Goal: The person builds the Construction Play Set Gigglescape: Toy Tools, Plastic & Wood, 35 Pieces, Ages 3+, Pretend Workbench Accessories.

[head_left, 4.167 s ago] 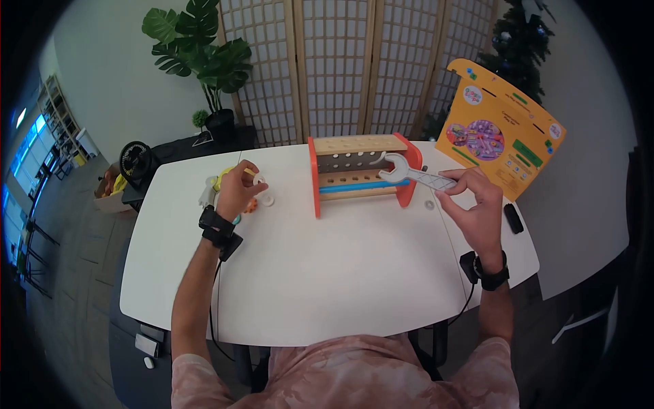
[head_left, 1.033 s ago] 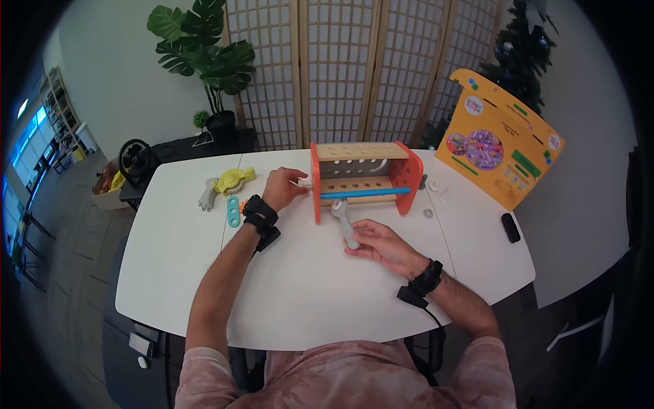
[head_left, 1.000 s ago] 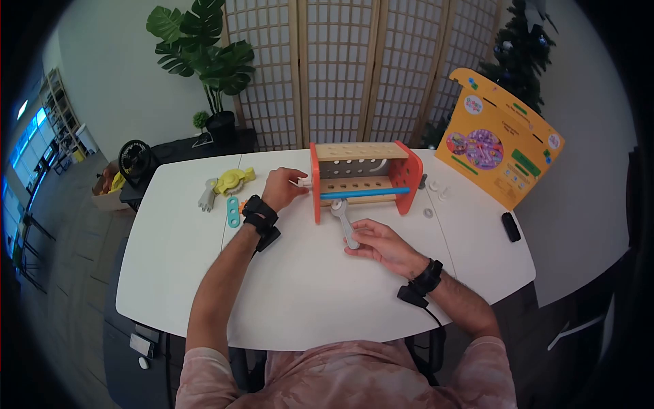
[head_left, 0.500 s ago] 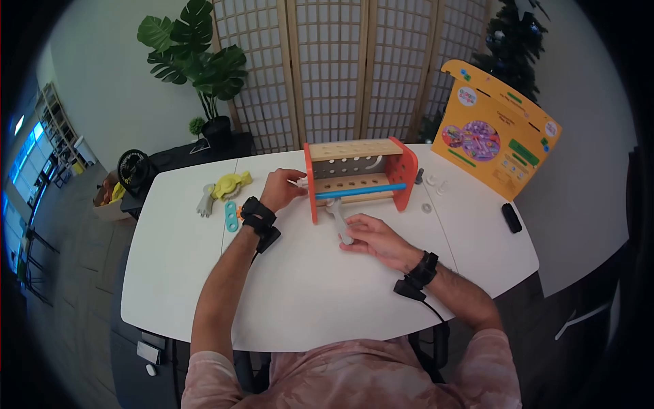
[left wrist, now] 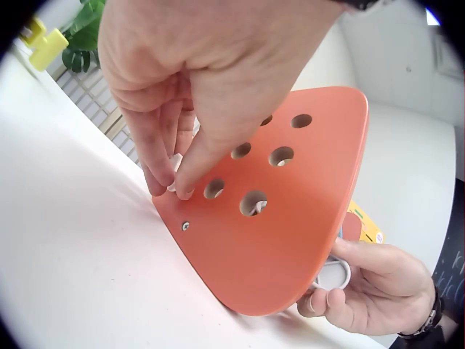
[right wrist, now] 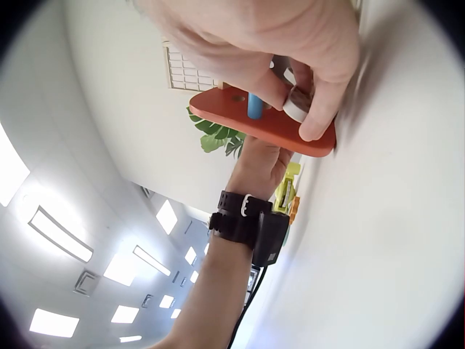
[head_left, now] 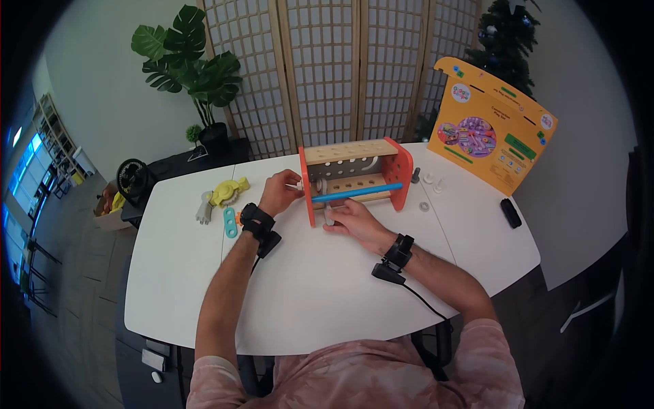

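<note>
Against the red end panel (left wrist: 290, 189) of a wooden toy toolbox (head_left: 354, 151), my left hand (head_left: 279, 193) pinches a small white piece (left wrist: 174, 173) at its lower edge area. Fingers cover most of that piece, so its kind is hidden. My right hand (head_left: 357, 223) grips a grey toy wrench (head_left: 330, 217) by its handle, low at the toolbox's front left. The wrench's head reaches under the blue bar (head_left: 357, 193), inside the box near the same panel. In the left wrist view the rounded handle end (left wrist: 333, 275) shows between thumb and fingers.
Left on the white table (head_left: 293, 293) lie a yellow toy saw (head_left: 228, 193), a grey toy piece (head_left: 204, 208), a teal holed strip (head_left: 230, 223) and an orange piece. Right of the toolbox are a dark grey bolt (head_left: 415, 175), several pale pieces and an orange-yellow box (head_left: 494, 129).
My left hand went from the loose pieces to the toolbox's left panel. My right hand brought the wrench down and leftward, lately pushing its head in under the blue bar.
</note>
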`<state>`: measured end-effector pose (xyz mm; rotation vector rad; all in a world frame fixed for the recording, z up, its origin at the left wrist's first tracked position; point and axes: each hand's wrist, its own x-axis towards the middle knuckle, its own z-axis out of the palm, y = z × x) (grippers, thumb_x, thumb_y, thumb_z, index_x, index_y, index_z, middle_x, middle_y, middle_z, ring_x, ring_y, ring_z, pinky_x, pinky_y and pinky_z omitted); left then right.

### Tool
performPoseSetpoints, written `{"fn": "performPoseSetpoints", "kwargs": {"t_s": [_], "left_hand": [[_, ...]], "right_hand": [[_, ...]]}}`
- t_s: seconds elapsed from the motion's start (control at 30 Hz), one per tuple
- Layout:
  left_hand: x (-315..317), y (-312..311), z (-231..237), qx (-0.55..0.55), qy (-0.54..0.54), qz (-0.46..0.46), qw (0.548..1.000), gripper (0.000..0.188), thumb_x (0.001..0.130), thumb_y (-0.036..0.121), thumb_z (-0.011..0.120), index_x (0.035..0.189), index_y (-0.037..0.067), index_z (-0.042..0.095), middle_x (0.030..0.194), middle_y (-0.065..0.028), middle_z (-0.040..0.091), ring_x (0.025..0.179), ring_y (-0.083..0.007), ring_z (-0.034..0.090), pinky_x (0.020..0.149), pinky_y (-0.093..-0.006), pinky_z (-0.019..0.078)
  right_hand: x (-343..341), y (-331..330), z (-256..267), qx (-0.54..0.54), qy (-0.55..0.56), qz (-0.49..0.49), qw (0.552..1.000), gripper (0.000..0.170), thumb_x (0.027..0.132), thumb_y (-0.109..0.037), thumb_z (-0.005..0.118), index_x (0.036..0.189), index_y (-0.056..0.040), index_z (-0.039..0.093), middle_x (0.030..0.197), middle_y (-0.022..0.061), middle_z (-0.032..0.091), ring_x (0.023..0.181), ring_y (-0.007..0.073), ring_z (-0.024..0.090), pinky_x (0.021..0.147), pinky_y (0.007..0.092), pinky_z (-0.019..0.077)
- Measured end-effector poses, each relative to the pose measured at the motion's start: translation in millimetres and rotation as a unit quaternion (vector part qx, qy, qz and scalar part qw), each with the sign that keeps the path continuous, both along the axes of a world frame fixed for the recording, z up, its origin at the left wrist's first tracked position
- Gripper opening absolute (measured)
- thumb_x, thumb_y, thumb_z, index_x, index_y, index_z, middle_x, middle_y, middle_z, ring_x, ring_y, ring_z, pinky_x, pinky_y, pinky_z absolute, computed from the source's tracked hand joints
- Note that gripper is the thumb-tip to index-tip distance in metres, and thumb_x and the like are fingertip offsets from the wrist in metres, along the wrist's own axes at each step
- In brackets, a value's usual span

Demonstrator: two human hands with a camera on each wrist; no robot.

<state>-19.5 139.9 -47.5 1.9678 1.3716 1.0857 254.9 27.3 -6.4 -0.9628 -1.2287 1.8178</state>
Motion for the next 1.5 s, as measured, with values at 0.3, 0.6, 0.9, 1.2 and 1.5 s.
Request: {"fn": "performPoseSetpoints", "kwargs": {"t_s": [0.3,0.6,0.9,1.2,1.5], "left_hand": [[-1,-2,4,-0.009,-0.001,-0.008,1.0,0.034,0.081,0.005,0.094,0.105,-0.001,0.072,0.105,-0.0127,0.08,0.092,-0.0227,0.081,0.082,-0.0348,0.067],[-9,4,-4,-0.001,-0.008,-0.025,1.0,0.027,0.084,0.001,0.088,0.106,-0.003,0.073,0.104,-0.0155,0.08,0.093,-0.024,0.082,0.083,-0.0349,0.0666],[-8,-7,12,-0.017,0.022,-0.017,0.999,0.023,0.09,0.004,0.084,0.109,-0.003,0.075,0.097,-0.0145,0.083,0.091,-0.0239,0.082,0.082,-0.0339,0.0658],[-9,-4,4,-0.087,-0.14,-0.044,0.985,0.021,0.1,0.002,0.076,0.12,0.0,0.07,0.094,-0.0148,0.083,0.09,-0.018,0.08,0.083,-0.0307,0.0647],[-5,-16,17,-0.222,-0.258,-0.023,0.94,0.029,0.102,0.003,0.075,0.128,0.0,0.063,0.103,-0.0148,0.08,0.097,-0.0225,0.08,0.089,-0.0325,0.0669]], "right_hand": [[-20,8,3,0.009,0.016,-0.007,1.0,0.034,0.11,-0.013,0.069,0.141,-0.0025,0.062,0.133,0.0085,0.064,0.125,0.0172,0.067,0.11,0.0352,0.0624],[-21,4,10,0.02,0.021,-0.013,1.0,0.037,0.106,-0.01,0.073,0.141,-0.001,0.063,0.133,0.009,0.066,0.123,0.0181,0.069,0.109,0.0343,0.062],[-22,9,5,0.013,0.021,-0.013,1.0,0.034,0.105,-0.01,0.073,0.138,-0.0019,0.066,0.13,0.0074,0.067,0.121,0.0171,0.07,0.109,0.0342,0.062],[-22,6,9,0.011,0.023,-0.013,1.0,0.031,0.106,-0.011,0.073,0.135,-0.0027,0.067,0.129,0.0067,0.069,0.12,0.0165,0.07,0.107,0.0334,0.0623],[-22,7,8,0.014,0.014,-0.011,1.0,0.031,0.106,-0.012,0.073,0.136,-0.0026,0.067,0.127,0.0062,0.07,0.118,0.0161,0.071,0.106,0.0333,0.0627]]}}
